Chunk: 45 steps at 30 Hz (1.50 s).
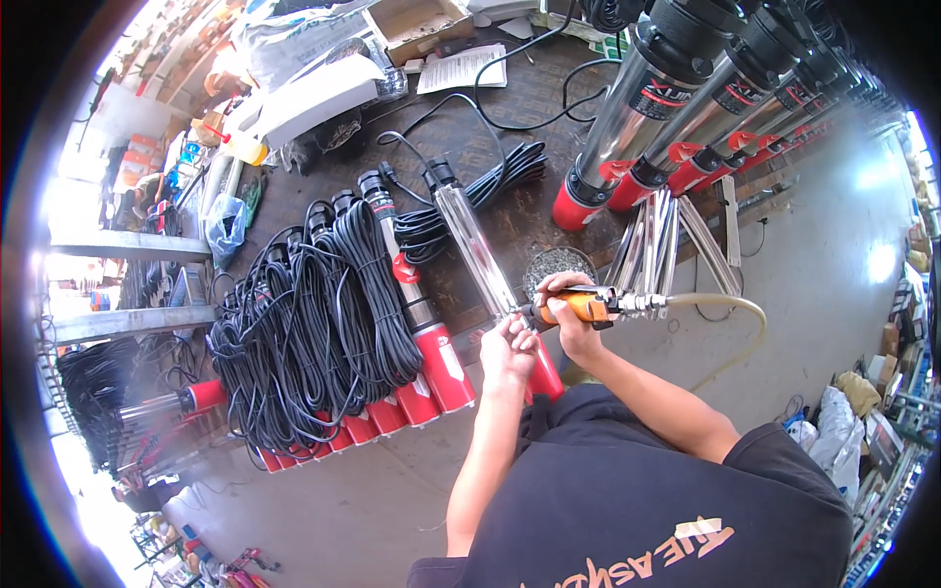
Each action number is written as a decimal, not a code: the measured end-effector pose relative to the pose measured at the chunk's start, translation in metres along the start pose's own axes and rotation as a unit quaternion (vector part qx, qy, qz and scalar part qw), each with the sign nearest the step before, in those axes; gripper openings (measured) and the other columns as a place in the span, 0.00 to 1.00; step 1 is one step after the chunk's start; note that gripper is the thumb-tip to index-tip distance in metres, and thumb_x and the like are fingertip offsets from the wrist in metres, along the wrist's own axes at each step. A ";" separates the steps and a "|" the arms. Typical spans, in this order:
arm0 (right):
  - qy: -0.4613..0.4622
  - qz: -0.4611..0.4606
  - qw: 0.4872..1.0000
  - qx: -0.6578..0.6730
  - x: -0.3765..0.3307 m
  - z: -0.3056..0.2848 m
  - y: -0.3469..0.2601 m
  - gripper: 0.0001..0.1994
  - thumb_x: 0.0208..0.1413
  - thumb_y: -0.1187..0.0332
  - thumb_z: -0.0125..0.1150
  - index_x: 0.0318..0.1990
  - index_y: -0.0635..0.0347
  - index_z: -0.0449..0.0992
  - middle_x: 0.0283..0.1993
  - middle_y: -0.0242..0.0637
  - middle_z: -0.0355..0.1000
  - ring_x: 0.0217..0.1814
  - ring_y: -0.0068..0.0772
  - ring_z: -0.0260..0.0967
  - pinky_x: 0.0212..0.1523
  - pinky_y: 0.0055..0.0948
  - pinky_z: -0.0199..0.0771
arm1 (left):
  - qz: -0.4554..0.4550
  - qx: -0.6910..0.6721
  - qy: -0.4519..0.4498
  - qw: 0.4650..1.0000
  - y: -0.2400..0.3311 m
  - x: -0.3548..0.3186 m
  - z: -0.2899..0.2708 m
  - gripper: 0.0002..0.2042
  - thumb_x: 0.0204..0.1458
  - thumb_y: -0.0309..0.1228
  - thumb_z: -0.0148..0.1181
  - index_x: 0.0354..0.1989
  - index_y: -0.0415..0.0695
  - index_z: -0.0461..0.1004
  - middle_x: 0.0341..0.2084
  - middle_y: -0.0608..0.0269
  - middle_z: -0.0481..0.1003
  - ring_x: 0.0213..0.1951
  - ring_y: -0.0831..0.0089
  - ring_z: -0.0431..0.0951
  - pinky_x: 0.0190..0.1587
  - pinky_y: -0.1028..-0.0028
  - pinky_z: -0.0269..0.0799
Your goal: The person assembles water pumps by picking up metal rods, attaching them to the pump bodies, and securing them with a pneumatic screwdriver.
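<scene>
A submersible pump (470,237) with a shiny metal body and red end lies across the table edge in front of me. My right hand (574,331) is wrapped round an orange air screwdriver (588,307), whose tip points left at the pump just above the red end. A clear yellowish hose (750,312) runs from the tool's metal fittings. My left hand (508,351) is closed at the pump beside the tool's tip, fingertips pinched together; whatever they hold is too small to make out. Just beyond my hands sits a round bowl (530,277) of small metal parts.
Several pumps with coiled black cables (314,304) lie side by side at left, red ends overhanging the edge. Larger pumps (647,108) stand at the far right, near metal strips (655,230). A loose black cable (480,88), papers (461,71) and an open carton (417,29) lie farther back.
</scene>
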State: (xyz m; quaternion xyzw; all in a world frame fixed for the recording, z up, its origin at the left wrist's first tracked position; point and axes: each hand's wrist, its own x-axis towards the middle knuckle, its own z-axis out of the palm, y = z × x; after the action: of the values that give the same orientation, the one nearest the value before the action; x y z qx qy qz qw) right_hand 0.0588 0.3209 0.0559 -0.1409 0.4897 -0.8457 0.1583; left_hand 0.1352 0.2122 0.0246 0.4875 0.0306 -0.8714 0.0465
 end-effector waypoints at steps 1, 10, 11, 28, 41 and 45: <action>0.004 0.001 1.000 0.000 0.002 -0.001 0.004 0.10 0.56 0.80 0.51 0.45 0.60 0.66 0.44 0.43 0.70 0.41 0.28 0.69 0.49 0.31 0.72 | 0.013 0.010 -0.003 1.000 -0.001 0.000 0.000 0.08 0.65 0.31 0.52 0.41 0.39 0.72 0.19 0.71 0.62 0.16 0.79 0.56 0.21 0.77 0.55; -0.046 -0.014 0.998 -0.051 0.010 -0.002 0.016 0.09 0.56 0.82 0.52 0.42 0.58 0.66 0.40 0.40 0.71 0.39 0.27 0.68 0.46 0.29 0.72 | 0.036 0.216 -0.046 0.975 -0.052 0.003 -0.029 0.11 0.65 0.30 0.51 0.47 0.37 0.76 0.27 0.63 0.74 0.26 0.73 0.74 0.33 0.69 0.74; -0.052 -0.013 0.997 -0.059 0.010 0.000 0.016 0.09 0.56 0.82 0.52 0.42 0.58 0.66 0.40 0.40 0.71 0.39 0.27 0.68 0.46 0.29 0.72 | 0.035 0.232 -0.045 0.971 -0.058 0.008 -0.034 0.11 0.66 0.29 0.48 0.49 0.38 0.74 0.31 0.62 0.76 0.30 0.72 0.77 0.35 0.70 0.76; -0.007 0.065 0.989 -0.135 0.005 0.018 0.015 0.14 0.57 0.69 0.53 0.49 0.62 0.75 0.40 0.34 0.76 0.43 0.30 0.74 0.48 0.31 0.73 | 0.258 0.459 -0.086 0.846 -0.055 0.058 -0.022 0.18 0.65 0.42 0.52 0.53 0.40 0.70 0.40 0.54 0.78 0.35 0.67 0.79 0.39 0.66 0.76; 0.419 0.396 0.762 0.293 0.022 -0.042 0.036 0.34 0.53 0.30 0.52 0.34 0.56 0.77 0.25 0.35 0.75 0.24 0.30 0.73 0.26 0.28 0.75 | 0.502 0.663 0.294 0.471 -0.016 0.012 -0.003 0.54 0.30 0.51 0.81 0.63 0.34 0.58 0.56 0.39 0.65 0.58 0.43 0.66 0.60 0.51 0.62; 0.422 0.401 0.710 0.396 0.051 -0.022 0.049 0.36 0.56 0.34 0.45 0.36 0.68 0.75 0.27 0.36 0.73 0.26 0.31 0.71 0.29 0.26 0.72 | 0.508 0.612 0.269 0.543 -0.013 0.007 -0.014 0.45 0.37 0.43 0.80 0.60 0.35 0.60 0.47 0.38 0.74 0.53 0.43 0.74 0.57 0.55 0.69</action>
State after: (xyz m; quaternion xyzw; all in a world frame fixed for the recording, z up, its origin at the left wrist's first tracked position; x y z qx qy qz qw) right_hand 0.0095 0.2945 0.0071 0.5160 0.1357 -0.7906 0.3005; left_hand 0.1419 0.2262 0.0120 0.5432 -0.7516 -0.3377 0.1616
